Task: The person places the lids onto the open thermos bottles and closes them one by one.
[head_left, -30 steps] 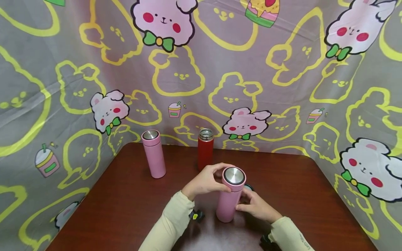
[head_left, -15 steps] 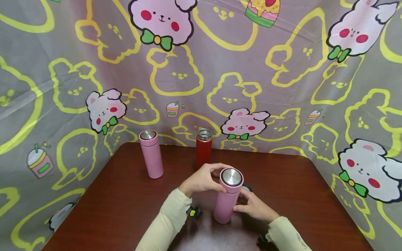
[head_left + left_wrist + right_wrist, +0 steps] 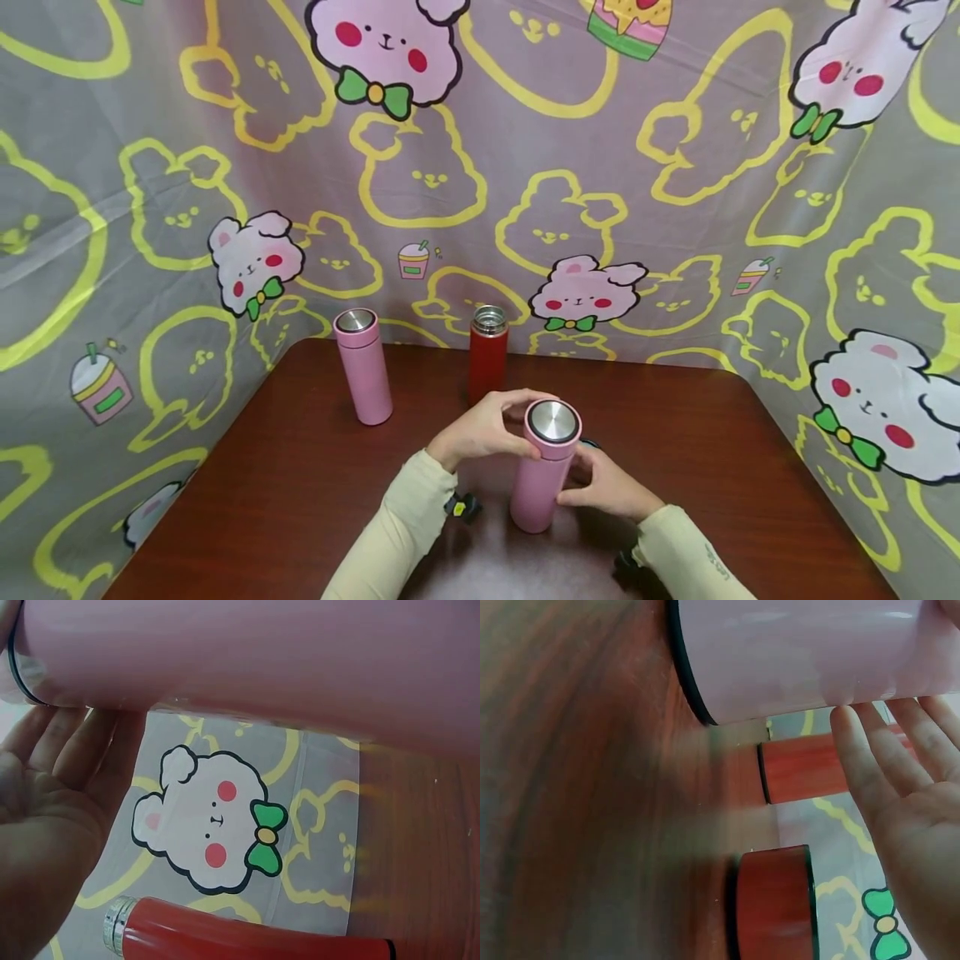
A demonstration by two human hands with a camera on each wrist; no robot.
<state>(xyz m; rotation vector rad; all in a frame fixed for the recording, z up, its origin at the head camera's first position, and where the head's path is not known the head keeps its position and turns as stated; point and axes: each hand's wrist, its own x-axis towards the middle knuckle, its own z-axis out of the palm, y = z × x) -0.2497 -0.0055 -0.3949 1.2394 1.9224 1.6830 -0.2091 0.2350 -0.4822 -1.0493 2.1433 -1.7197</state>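
A pink thermos (image 3: 536,500) stands on the table in front of me, its pink lid with a steel top (image 3: 553,421) in place. My left hand (image 3: 483,433) grips it by the lid, thumb in front and fingers behind. Lower down, my right hand (image 3: 618,492) holds the body from the right side. In the right wrist view, that hand's fingers (image 3: 889,754) touch the pink wall. Behind the thermos stands a red thermos (image 3: 487,367), its steel neck uncovered. A short red lid (image 3: 776,904) sits on the table beyond my right hand, mostly hidden in the head view.
A second pink thermos (image 3: 363,375), lidded, stands at the back left of the brown wooden table (image 3: 277,467). A patterned cloth with cartoon rabbits (image 3: 585,296) hangs along the back and both sides.
Both hands keep their hold on the pink thermos. My right hand has shifted slightly and covers more of the lid behind it. The head view has moved a little.
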